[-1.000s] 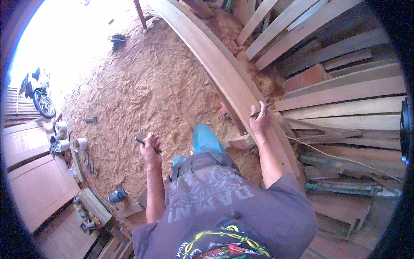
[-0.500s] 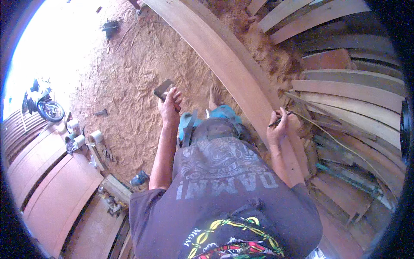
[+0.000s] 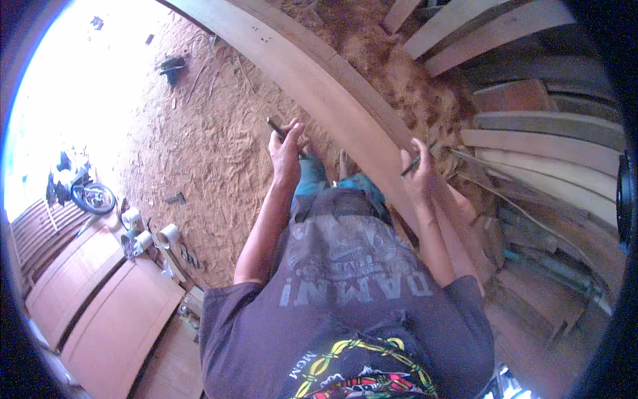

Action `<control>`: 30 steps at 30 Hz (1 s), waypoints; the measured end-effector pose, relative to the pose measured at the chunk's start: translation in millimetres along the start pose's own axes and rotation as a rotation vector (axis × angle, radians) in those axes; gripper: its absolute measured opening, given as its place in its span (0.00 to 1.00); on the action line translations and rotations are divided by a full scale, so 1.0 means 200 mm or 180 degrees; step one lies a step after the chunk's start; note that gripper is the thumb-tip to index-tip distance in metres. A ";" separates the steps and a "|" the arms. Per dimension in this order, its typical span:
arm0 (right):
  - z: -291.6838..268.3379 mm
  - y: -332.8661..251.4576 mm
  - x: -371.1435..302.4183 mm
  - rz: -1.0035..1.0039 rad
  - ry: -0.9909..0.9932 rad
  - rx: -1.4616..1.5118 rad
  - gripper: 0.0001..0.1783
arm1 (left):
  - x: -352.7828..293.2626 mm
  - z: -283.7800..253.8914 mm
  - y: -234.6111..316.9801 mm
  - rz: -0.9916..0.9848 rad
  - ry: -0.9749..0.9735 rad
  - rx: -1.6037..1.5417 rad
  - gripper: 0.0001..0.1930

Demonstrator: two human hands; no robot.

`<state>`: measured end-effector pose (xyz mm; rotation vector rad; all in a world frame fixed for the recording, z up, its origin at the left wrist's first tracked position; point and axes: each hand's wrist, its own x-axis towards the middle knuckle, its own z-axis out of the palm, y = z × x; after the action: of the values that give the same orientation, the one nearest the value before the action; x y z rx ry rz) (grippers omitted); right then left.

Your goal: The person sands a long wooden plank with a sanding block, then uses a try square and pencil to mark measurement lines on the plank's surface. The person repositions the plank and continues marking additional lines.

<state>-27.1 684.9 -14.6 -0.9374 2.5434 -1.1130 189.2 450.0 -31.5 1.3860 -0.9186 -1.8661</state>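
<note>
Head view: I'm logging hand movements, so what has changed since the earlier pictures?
The left hand moved forward and to the right, nearer the long board; the view shifted too. Nothing was visibly taken or let go: the left hand still grips its dark tool, the right hand, by the board, its thin dark stick.

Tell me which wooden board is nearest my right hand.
The long diagonal board: your right hand overlaps it in view, while the boards piled farther right lie apart from that hand.

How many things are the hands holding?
2: a partly covered dark tool in the left hand, and a dark pencil-like stick in the right hand, over the wooden plank. Others inside the grips could be hidden.
</note>
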 end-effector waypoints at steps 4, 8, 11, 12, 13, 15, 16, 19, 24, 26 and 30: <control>0.10 -0.13 0.02 0.0119 -0.0114 -0.0186 0.30 | 0.11 0.09 0.07 0.0236 -0.0243 0.0466 0.16; 0.10 -0.14 0.02 0.0127 -0.0180 -0.0214 0.32 | 0.14 0.15 0.11 -0.0086 -0.0673 0.0819 0.17; 0.05 -0.10 0.07 0.0149 -0.0290 -0.0297 0.32 | 0.15 0.18 0.14 0.0004 -0.0735 0.1424 0.19; 0.03 -0.09 0.10 0.0273 -0.0316 -0.0335 0.32 | 0.16 0.20 0.15 0.0037 -0.0825 0.1163 0.21; 0.02 -0.07 0.13 0.0123 -0.0350 -0.0370 0.32 | 0.17 0.23 0.15 0.0094 -0.0909 0.1174 0.22; -0.01 -0.04 0.21 0.0239 -0.0509 -0.0540 0.31 | 0.19 0.28 0.16 0.0113 -0.0997 0.1335 0.24; -0.03 -0.03 0.26 0.0364 -0.0749 -0.0380 0.34 | 0.21 0.30 0.16 -0.0400 -0.1019 0.1659 0.23; -0.06 0.02 0.36 0.0937 -0.1625 -0.0125 0.42 | 0.24 0.37 0.15 -0.0339 -0.1059 0.1424 0.24; -0.06 0.03 0.37 0.0492 -0.1517 -0.0764 0.52 | 0.26 0.37 0.14 -0.0239 -0.1035 0.0921 0.23; -0.05 0.01 0.33 0.0411 -0.1517 -0.0697 0.53 | 0.27 0.35 0.14 -0.0398 -0.0965 0.0656 0.18; -0.04 -0.05 0.28 0.0295 -0.1319 -0.0706 0.50 | 0.28 0.32 0.14 -0.0351 -0.0989 0.0261 0.14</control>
<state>-69.7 650.1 1.4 -0.9702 2.3622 -0.5467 116.0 399.7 -24.4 1.2352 -1.0991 -2.1916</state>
